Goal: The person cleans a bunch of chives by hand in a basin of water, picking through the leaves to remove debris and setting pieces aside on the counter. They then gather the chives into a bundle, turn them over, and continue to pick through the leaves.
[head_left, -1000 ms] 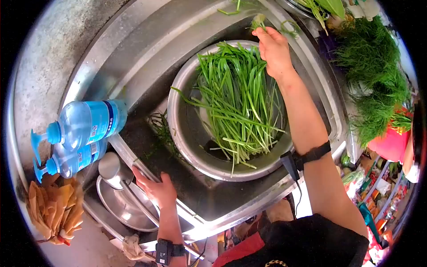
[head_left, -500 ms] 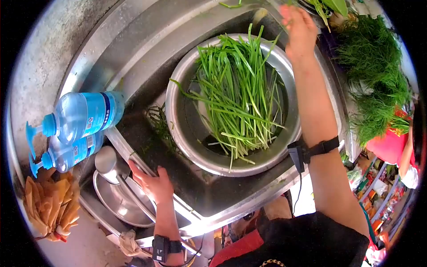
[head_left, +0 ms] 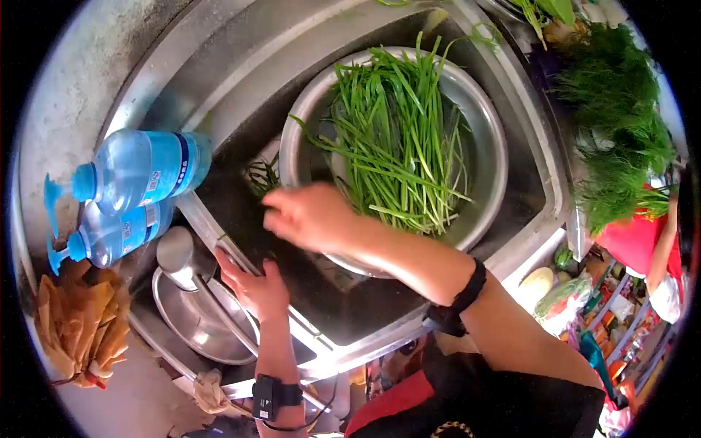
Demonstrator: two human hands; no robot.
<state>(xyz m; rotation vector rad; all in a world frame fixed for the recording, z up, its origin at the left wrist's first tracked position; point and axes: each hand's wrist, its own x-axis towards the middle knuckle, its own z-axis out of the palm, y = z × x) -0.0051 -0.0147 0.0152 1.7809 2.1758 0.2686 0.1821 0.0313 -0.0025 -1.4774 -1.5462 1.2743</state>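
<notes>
Long garlic chives (head_left: 409,150) lie in a heap in a round metal basin (head_left: 491,120), which stands in the sink (head_left: 343,317). My right hand (head_left: 310,215) is over the near left rim of the basin, its fingers bent and smeared by motion; I cannot make out anything in them. My left hand (head_left: 255,288) rests on the metal divider at the sink's left side, thumb and fingers apart, holding nothing. Some loose green scraps (head_left: 263,175) lie on the sink floor beside the basin.
Two blue pump bottles (head_left: 157,168) lie at the left. Below them are a metal ladle (head_left: 177,248), a metal bowl (head_left: 197,328) and brown folded sheets (head_left: 80,321). Bunches of dill (head_left: 613,124) lie at the right; beyond them is another person's arm (head_left: 661,244).
My right hand has swung from the sink's far right corner down and left, across the basin. Some green strands now lie at that corner. My left hand has stayed on the divider.
</notes>
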